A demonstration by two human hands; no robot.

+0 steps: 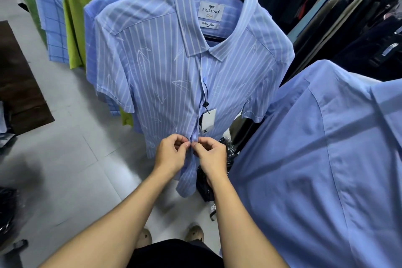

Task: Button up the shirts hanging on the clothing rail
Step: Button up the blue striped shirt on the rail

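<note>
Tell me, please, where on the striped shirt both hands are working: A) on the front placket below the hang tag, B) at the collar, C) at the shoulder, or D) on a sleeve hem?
A: the left hand and right hand both pinch the striped shirt along its front placket, just below the hang tag.

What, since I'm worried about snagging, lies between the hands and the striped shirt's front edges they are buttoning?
Nothing visible does. The left hand and right hand pinch the front edges of the striped shirt together low down. The price tag hangs on its cord just above them, not between hands and cloth.
</note>
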